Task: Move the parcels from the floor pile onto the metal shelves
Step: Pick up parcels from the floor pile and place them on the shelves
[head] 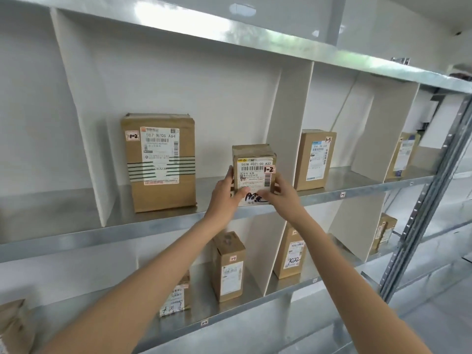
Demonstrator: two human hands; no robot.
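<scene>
Metal shelf, bay 1-2: small parcel upright at front edge, gripped between left hand and right hand; equidistant.

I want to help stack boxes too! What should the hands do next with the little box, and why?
Probably let go. The small parcel already stands upright on the shelf, in the bay with the bigger parcel, both marked 1-2. The left hand and right hand only steady its sides.
</scene>
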